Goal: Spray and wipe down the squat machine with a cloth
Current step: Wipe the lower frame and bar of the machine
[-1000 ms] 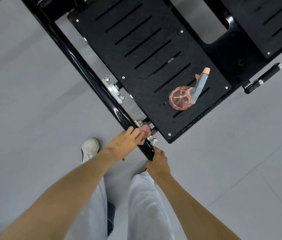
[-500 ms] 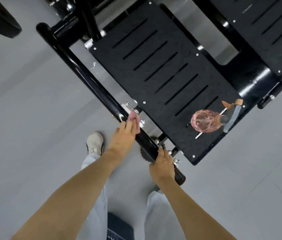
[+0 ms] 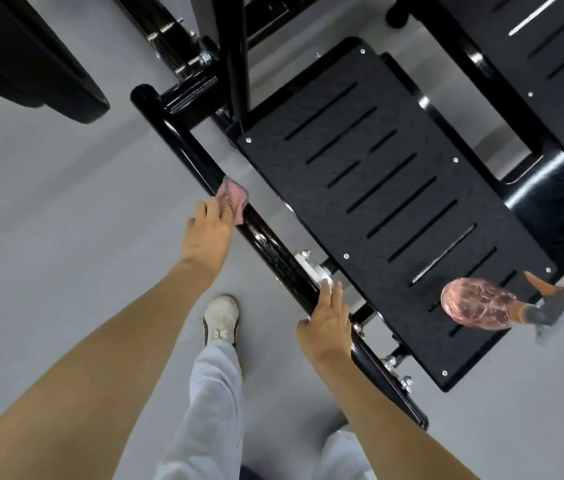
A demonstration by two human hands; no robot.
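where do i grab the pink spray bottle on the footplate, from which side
Take the spray bottle by its narrow neck under the trigger head, coming from above: it appears to stand upright on the footplate, and its round body looks wide.

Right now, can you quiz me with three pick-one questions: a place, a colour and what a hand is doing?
1. Where is the pink see-through spray bottle? A on a bench; B on the black slotted metal footplate; C on a shelf.
2. What colour is the small cloth the left hand holds? A green; B yellow; C pink.
3. What is the right hand doing? A resting on the glossy black frame bar; B squeezing a sponge; C waving.
Answers: 1 B, it sits near the plate's corner; 2 C, pink shows beyond the fingers; 3 A, fingers lie across the bar.
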